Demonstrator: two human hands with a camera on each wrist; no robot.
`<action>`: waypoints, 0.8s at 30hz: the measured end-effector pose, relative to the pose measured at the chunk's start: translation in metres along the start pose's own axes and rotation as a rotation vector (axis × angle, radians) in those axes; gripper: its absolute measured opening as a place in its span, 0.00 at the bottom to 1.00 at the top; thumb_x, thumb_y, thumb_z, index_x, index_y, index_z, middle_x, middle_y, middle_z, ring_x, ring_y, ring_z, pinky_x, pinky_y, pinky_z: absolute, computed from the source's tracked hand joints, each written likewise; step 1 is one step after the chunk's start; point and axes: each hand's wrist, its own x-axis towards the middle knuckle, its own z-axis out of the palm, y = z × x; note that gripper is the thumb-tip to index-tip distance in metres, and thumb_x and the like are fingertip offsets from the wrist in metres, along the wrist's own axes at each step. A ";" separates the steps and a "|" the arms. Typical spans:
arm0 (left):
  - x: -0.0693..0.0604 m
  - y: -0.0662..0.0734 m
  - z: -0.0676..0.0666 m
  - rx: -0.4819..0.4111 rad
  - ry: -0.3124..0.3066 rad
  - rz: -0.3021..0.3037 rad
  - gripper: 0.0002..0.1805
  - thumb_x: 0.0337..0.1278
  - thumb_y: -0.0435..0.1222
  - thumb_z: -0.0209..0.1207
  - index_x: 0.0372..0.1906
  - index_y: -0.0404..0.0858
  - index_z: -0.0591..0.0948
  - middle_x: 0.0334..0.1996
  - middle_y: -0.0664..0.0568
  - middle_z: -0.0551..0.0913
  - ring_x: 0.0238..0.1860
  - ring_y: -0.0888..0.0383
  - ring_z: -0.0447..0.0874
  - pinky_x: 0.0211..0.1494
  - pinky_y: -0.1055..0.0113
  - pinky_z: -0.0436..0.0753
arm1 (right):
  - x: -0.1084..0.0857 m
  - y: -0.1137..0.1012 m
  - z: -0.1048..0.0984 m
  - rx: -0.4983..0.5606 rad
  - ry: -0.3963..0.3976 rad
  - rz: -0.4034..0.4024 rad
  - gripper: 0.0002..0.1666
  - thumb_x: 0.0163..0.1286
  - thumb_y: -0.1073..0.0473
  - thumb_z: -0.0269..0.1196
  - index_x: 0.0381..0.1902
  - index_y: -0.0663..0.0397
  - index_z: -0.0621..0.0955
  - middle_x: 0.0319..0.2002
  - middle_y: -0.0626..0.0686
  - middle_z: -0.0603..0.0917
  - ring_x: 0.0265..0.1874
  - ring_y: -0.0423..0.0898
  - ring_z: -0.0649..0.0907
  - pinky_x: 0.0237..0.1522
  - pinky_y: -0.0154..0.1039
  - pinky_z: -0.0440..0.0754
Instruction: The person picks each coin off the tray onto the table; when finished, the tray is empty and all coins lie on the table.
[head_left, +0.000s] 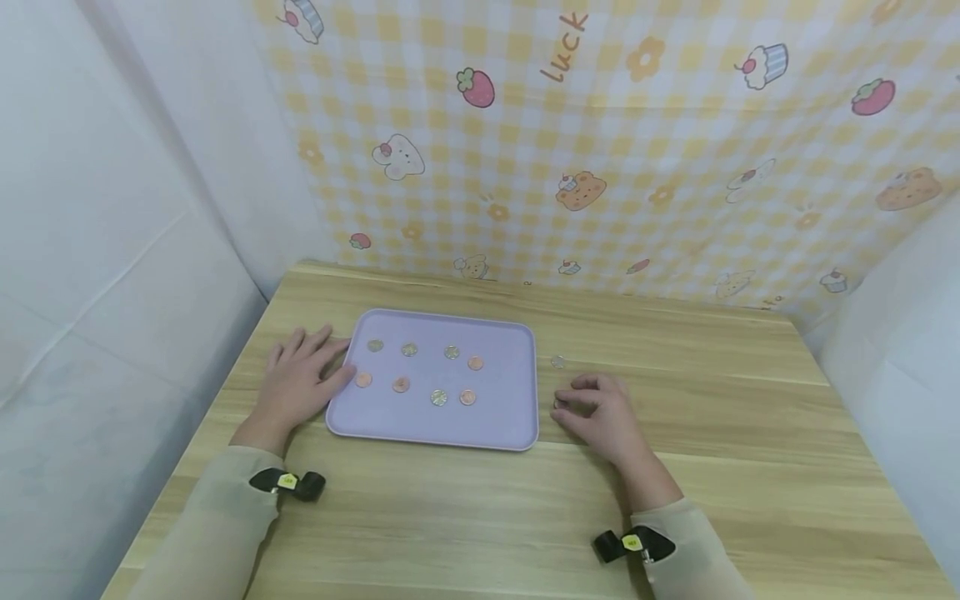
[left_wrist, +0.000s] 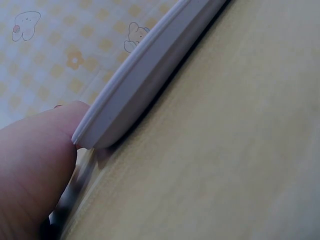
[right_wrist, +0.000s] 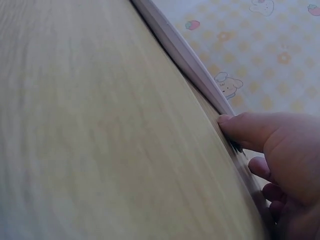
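A shallow lilac tray (head_left: 420, 421) lies on the wooden table, bearing several coins in two uneven rows, some silver-coloured like this coin (head_left: 438, 397) and some copper-coloured like this one (head_left: 468, 397). At the tray's left side my left hand (head_left: 296, 379) rests with its fingers spread, index fingertip and thumb touching the rim; the left wrist view shows the thumb (left_wrist: 45, 150) against the tray's corner. Just right of the tray, my right hand (head_left: 600, 417) pinches a small coin (head_left: 557, 403) between thumb and fingers, low at the tabletop. In the right wrist view the coin is mostly hidden behind the thumb (right_wrist: 245, 127).
Another silver-coloured coin (head_left: 558, 362) lies on the wooden table (head_left: 450, 517), right of the tray and beyond my right hand. A yellow checked cloth (head_left: 510, 150) with cartoon prints hangs behind the table's far edge. White sheets (head_left: 112, 250) hang at both sides.
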 end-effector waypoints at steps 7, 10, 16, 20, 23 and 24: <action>0.000 -0.001 0.001 -0.008 0.003 -0.001 0.36 0.77 0.62 0.52 0.78 0.47 0.74 0.84 0.36 0.57 0.82 0.23 0.41 0.77 0.23 0.38 | -0.001 0.002 0.001 0.008 0.001 -0.001 0.16 0.60 0.60 0.82 0.46 0.53 0.93 0.55 0.60 0.84 0.61 0.62 0.74 0.60 0.58 0.72; 0.000 -0.001 0.001 -0.010 0.005 0.001 0.36 0.77 0.62 0.52 0.78 0.47 0.74 0.83 0.36 0.57 0.82 0.23 0.41 0.77 0.23 0.38 | -0.001 0.001 0.001 0.007 0.017 -0.015 0.15 0.59 0.60 0.82 0.45 0.52 0.94 0.54 0.59 0.85 0.60 0.62 0.74 0.59 0.58 0.72; -0.001 -0.002 0.001 -0.014 0.010 0.002 0.36 0.76 0.61 0.53 0.78 0.46 0.74 0.83 0.36 0.58 0.82 0.23 0.41 0.77 0.23 0.37 | -0.001 0.001 0.004 0.001 0.066 -0.074 0.13 0.59 0.59 0.82 0.43 0.52 0.94 0.51 0.57 0.86 0.57 0.60 0.76 0.57 0.55 0.71; -0.001 -0.001 0.001 -0.010 0.009 -0.002 0.36 0.76 0.62 0.53 0.78 0.47 0.74 0.83 0.36 0.58 0.82 0.23 0.41 0.77 0.23 0.37 | 0.001 0.000 0.005 0.009 0.096 -0.097 0.14 0.59 0.58 0.82 0.43 0.53 0.93 0.51 0.56 0.87 0.57 0.60 0.77 0.58 0.55 0.71; -0.001 0.000 0.001 -0.007 0.005 -0.003 0.37 0.76 0.62 0.52 0.78 0.47 0.74 0.83 0.36 0.58 0.82 0.23 0.41 0.77 0.23 0.38 | 0.003 -0.002 0.005 0.005 0.120 -0.109 0.16 0.59 0.57 0.82 0.45 0.54 0.92 0.53 0.58 0.87 0.58 0.62 0.78 0.60 0.57 0.72; -0.001 0.000 0.000 -0.007 0.004 -0.002 0.37 0.76 0.62 0.52 0.78 0.47 0.74 0.83 0.36 0.58 0.82 0.23 0.41 0.77 0.23 0.38 | 0.004 -0.002 0.006 0.002 0.130 -0.117 0.17 0.58 0.57 0.82 0.45 0.55 0.92 0.53 0.59 0.87 0.59 0.62 0.78 0.61 0.58 0.72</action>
